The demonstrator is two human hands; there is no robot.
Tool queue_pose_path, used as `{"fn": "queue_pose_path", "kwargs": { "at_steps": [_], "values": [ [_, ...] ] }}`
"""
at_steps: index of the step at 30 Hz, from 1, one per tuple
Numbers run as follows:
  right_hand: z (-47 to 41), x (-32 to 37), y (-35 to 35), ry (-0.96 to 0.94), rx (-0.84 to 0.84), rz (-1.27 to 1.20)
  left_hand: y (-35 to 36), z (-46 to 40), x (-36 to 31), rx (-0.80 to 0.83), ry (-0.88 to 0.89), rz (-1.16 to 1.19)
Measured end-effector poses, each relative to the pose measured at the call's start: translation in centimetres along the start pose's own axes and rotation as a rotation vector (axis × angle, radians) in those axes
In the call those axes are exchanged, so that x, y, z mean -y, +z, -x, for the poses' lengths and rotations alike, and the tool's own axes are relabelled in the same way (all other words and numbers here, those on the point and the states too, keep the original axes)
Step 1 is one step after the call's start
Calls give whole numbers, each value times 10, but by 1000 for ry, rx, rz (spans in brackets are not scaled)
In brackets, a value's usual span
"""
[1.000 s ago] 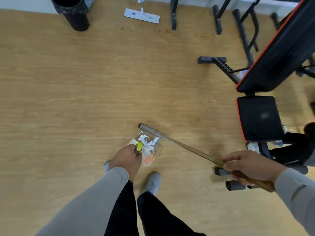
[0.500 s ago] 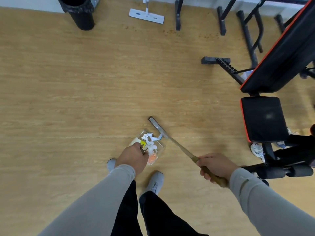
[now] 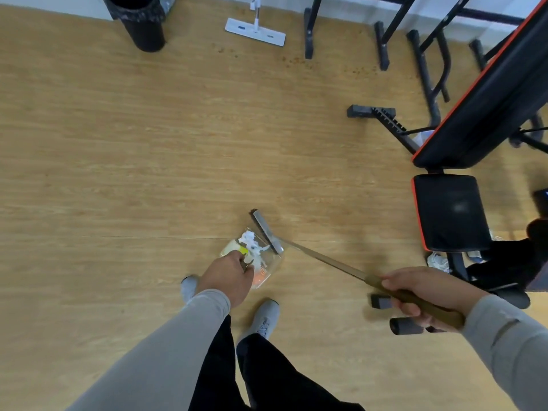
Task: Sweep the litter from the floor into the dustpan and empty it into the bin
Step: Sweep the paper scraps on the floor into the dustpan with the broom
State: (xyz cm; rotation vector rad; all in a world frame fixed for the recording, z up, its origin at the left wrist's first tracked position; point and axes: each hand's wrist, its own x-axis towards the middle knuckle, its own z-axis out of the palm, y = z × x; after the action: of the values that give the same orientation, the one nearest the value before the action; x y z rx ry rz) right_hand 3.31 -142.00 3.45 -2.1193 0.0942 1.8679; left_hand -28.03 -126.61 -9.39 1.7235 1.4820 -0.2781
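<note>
Black plastic bin [image 3: 139,22], round and lined with a crinkled dark bag, upright at the far wall, well apart from the sweeping; likely the emptying point, hence a carry across the floor [image 3: 118,158] ahead. Pale wood-grain planks, smooth, faint crumbs scattered near the wall.

White flat mop [image 3: 255,30], rectangular head flat on the floor, handle running out of view; unused.

Left hand [image 3: 229,277], grey-sleeved, clenched around the rear handle of the dustpan [image 3: 268,269]; held low and apparently tilted mouth-forward so debris can slide in. Clear thin plastic, squarish, glossy, floor visible through it.

Litter [image 3: 252,247]: crumpled white paper scraps, one yellow-green piece, something orange underneath; light, irregular, piled inside the pan near the fingers. Likely to spill if the pan tips on the way to the bin.

Grey sneakers [image 3: 265,317], toes just behind the pan.

Broom [image 3: 268,232]: narrow grey head set across the pan's open edge, seemingly to pen the scraps in; slim metallic shaft slanting back to a brown grip. Bristles too blurred to tell.

Right hand [image 3: 424,295], grasping the brown grip firmly, arm out to the side to angle the shaft.

Weight bench [image 3: 450,212], black padded vinyl with red piping on dark steel tubing, clear of the work.
</note>
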Motion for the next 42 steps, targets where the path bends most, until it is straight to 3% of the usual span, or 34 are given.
{"fn": "queue_pose_path", "kwargs": {
  "at_steps": [24, 31, 42],
  "values": [
    [-29, 21, 57, -132, -75, -28, -10, 4, 2, -19, -13, -17],
    [-1, 51, 67, -180, -94, 15, -76, 29, 11, -93, -5, 27],
    [51, 167, 149, -329, -157, 109, -229, 48, 20, -378, 25, 84]
  ]
}}
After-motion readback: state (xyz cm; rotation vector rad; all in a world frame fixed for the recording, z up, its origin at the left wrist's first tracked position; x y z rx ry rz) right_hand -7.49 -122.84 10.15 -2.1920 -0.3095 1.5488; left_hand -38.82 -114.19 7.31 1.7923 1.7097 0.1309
